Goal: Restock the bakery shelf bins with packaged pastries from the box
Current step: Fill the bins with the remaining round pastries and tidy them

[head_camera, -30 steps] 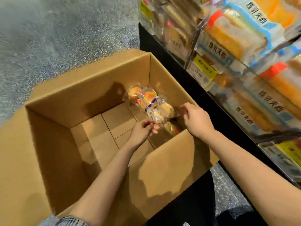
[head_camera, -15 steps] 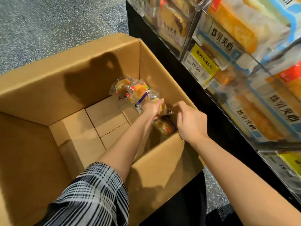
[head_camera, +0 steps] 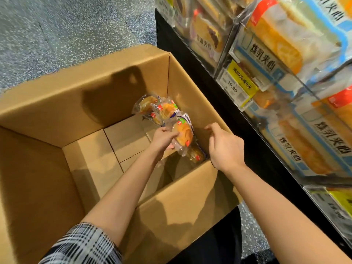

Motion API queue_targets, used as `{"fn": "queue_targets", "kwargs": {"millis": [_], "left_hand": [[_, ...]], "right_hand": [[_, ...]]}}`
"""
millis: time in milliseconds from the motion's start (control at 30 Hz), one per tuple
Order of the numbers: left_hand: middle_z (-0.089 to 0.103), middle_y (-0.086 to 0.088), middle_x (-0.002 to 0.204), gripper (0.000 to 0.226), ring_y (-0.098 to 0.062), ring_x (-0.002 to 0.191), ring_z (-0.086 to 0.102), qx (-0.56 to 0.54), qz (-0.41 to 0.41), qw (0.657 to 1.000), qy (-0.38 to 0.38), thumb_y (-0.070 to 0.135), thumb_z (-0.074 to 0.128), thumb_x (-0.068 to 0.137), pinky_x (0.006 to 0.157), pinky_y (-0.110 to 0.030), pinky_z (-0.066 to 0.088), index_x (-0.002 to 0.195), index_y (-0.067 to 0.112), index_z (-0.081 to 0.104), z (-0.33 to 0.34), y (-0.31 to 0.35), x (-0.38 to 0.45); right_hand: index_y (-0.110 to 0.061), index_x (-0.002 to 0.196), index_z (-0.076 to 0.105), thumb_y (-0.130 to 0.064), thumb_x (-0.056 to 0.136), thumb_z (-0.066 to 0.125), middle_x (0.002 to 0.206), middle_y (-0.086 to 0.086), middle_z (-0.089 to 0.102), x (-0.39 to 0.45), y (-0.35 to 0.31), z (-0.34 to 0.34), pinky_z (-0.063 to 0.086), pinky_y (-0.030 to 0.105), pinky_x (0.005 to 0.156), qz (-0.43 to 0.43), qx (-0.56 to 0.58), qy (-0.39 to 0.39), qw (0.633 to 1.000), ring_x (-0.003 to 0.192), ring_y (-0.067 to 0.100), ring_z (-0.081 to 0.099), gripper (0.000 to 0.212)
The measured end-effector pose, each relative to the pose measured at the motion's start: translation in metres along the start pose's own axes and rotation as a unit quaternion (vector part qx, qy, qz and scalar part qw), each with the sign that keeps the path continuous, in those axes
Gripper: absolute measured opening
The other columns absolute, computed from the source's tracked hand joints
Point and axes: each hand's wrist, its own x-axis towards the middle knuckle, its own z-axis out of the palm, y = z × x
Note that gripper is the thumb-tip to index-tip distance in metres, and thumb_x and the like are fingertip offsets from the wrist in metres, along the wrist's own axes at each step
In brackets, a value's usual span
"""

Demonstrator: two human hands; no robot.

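- Head view: cardboard box (head_camera: 57,103) on floor beside shelf bins (head_camera: 285,92); nearly empty, so restock looks close to done.
- Remaining packaged pastries (head_camera: 160,109) bunched in far right corner.
- One pastry pack (head_camera: 183,134) now up off the pile, was lying there 0.5 s ago.
- My left hand (head_camera: 162,139) grips that pack.
- My right hand (head_camera: 225,147) off the pile now, hovers w/ fingers loosely curled, holds nothing.

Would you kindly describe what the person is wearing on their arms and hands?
The left arm has a black-and-white plaid sleeve pushed up near the elbow. The right arm shows no sleeve in view. Both the left hand and right hand are bare: no gloves, rings or watch visible.
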Motion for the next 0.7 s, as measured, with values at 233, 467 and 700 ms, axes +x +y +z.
{"fn": "queue_targets", "kwargs": {"millis": [233, 467, 700], "left_hand": [[0.071, -0.005, 0.102, 0.044, -0.016, 0.087, 0.067, -0.143, 0.036, 0.977, -0.156, 0.009, 0.069, 0.068, 0.074, -0.029, 0.056, 0.112, 0.008, 0.065, -0.031, 0.006, -0.046], [0.064, -0.008, 0.116, 0.050, -0.016, 0.094, 0.068, -0.176, 0.051, 0.965, -0.190, 0.010, 0.067, 0.076, 0.074, -0.028, 0.056, 0.124, 0.012, 0.057, -0.027, -0.005, -0.058], [0.069, 0.003, 0.105, 0.038, -0.013, 0.096, 0.066, -0.132, 0.111, 0.971, -0.166, 0.018, 0.080, 0.069, 0.074, -0.026, 0.056, 0.103, 0.021, 0.064, -0.026, -0.003, -0.063]], "right_hand": [[-0.031, 0.135, 0.037, -0.061, 0.090, 0.042, 0.108, -0.011, 0.064, 0.007, -0.003, 0.002, 0.048, 0.031, 0.082, -0.003, -0.026, -0.049, 0.998, 0.102, 0.014, 0.061, 0.055], [-0.042, 0.131, 0.042, -0.095, 0.050, 0.048, 0.115, -0.018, 0.063, 0.009, -0.011, -0.009, 0.049, 0.041, 0.093, 0.050, 0.146, -0.100, 0.983, 0.108, 0.006, 0.059, 0.097], [-0.046, 0.146, 0.013, -0.077, 0.036, 0.075, 0.125, -0.020, 0.050, 0.009, -0.010, -0.020, 0.046, 0.049, 0.099, 0.059, 0.305, -0.121, 0.943, 0.121, 0.013, 0.052, 0.131]]}}
